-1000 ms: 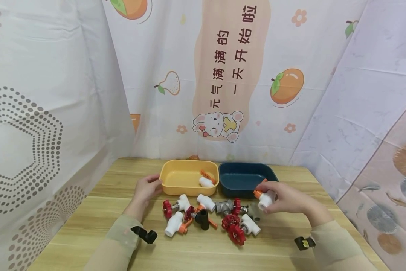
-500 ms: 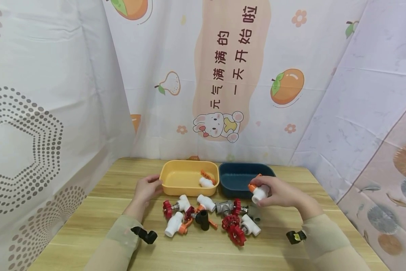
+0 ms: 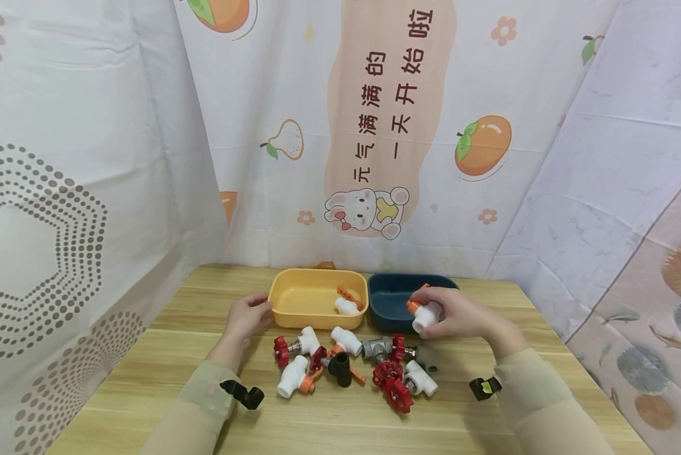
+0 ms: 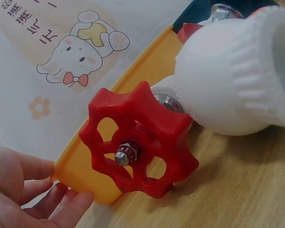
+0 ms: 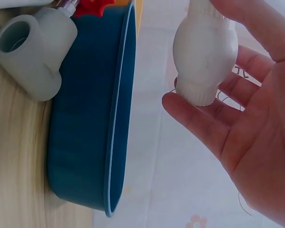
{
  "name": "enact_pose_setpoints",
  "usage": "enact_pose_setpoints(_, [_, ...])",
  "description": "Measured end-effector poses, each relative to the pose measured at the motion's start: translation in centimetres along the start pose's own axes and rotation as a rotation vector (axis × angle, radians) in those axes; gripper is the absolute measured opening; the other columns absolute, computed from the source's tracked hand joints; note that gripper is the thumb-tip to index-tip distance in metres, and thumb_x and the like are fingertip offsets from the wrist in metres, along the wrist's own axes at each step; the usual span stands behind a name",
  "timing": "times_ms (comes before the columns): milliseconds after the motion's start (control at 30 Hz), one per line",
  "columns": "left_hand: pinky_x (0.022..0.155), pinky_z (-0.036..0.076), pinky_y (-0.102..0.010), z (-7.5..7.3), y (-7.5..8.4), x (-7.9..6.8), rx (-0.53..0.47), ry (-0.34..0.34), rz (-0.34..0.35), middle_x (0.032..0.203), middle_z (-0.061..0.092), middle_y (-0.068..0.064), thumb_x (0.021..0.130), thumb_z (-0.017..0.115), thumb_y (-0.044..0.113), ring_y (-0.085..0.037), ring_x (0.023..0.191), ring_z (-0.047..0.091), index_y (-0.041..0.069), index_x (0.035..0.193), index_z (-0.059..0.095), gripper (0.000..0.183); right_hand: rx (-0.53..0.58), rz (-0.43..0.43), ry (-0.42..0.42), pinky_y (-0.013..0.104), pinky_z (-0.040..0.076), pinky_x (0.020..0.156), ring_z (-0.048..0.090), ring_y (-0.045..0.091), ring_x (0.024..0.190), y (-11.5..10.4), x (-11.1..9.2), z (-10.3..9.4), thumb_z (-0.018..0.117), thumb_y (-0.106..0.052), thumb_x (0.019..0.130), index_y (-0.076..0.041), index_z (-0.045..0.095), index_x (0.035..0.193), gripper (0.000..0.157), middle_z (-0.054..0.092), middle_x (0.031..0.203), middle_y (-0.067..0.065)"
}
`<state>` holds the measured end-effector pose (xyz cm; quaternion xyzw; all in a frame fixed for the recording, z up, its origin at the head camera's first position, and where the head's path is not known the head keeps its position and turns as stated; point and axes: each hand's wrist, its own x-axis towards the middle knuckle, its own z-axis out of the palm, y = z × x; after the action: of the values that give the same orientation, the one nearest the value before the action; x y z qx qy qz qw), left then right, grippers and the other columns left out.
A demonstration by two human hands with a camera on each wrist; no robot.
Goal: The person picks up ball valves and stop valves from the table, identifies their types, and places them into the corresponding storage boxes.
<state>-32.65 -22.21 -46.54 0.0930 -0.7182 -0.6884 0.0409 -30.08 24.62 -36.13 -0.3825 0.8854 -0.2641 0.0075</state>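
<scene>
In the head view my right hand [image 3: 462, 313] holds a white ball valve [image 3: 426, 318] with an orange handle over the front right of the dark blue bin [image 3: 387, 323]. Thumb and fingers grip the white valve body [image 5: 205, 54] in the right wrist view; its orange handle is hidden there. My left hand [image 3: 246, 319] touches the left end of the yellow bin [image 3: 312, 321], fingertips [image 4: 80, 202] right at its wall and rim in the left wrist view. Inside the yellow bin, at its right end, lies another white valve [image 3: 347, 306] with an orange handle.
Several loose valves lie in front of the bins: a white one with a red handwheel [image 3: 280, 351], a white ball valve [image 3: 292, 376], a black-bodied valve [image 3: 339, 369], a grey fitting [image 3: 376, 347] and a white valve [image 3: 422, 378] beside red wheels. A patterned cloth [image 3: 295, 234] hangs behind the table.
My right hand has carried the white ball valve left, from the blue bin's front right corner to over the bin. The left hand has stayed at the yellow bin.
</scene>
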Motion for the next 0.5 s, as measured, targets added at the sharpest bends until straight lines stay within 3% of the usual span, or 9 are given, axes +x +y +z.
enact_pose_setpoints(333, [0.089, 0.058, -0.037, 0.0, 0.1, -0.1, 0.005, 0.001, 0.004, 0.139, 0.053, -0.026, 0.101, 0.062, 0.006, -0.033, 0.115, 0.063, -0.005, 0.142, 0.054, 0.043, -0.001, 0.038, -0.011, 0.038, 0.056, 0.078, 0.059, 0.016, 0.095, -0.6, 1.8, 0.1, 0.087, -0.033, 0.081, -0.014, 0.065, 0.131, 0.058, 0.066, 0.119, -0.002])
enact_pose_setpoints(500, [0.089, 0.058, -0.037, 0.0, 0.2, -0.2, 0.014, 0.003, 0.003, 0.139, 0.054, -0.026, 0.101, 0.061, 0.006, -0.033, 0.115, 0.063, -0.005, 0.142, 0.054, 0.043, 0.006, 0.043, -0.007, 0.035, 0.054, 0.079, 0.059, 0.016, 0.094, -0.6, 3.0, 0.2, 0.088, -0.033, 0.081, -0.013, 0.066, 0.13, 0.057, 0.066, 0.119, -0.001])
